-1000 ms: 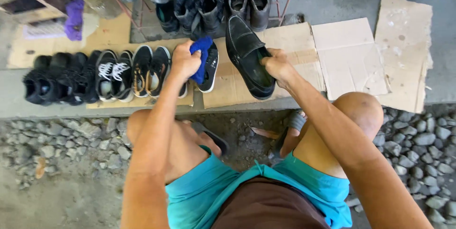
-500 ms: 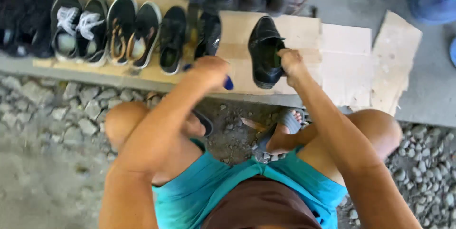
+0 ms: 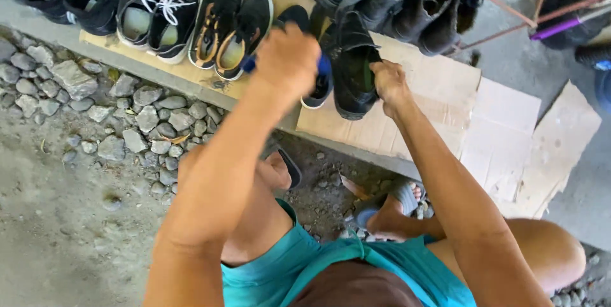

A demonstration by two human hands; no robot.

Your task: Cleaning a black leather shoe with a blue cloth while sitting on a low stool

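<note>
My right hand (image 3: 389,84) grips the heel side of a black leather shoe (image 3: 351,71), which stands on brown cardboard (image 3: 439,103) on a concrete ledge. My left hand (image 3: 289,58) is closed on a blue cloth-like thing (image 3: 325,65), held just left of that shoe and over a dark sneaker (image 3: 316,93). Only the blue edges show past my fingers. I squat in front of the ledge, knees apart.
A row of sneakers (image 3: 216,20) lines the cardboard to the left. Behind it a rusty metal rack (image 3: 503,1) holds black boots (image 3: 407,7). Gravel (image 3: 95,109) lies below the ledge, and loose cardboard sheets (image 3: 541,148) lie at the right.
The black shoe has come down from a raised tilt to stand on the cardboard. My left hand with the blue thing has moved right, close to it. The view has swung left.
</note>
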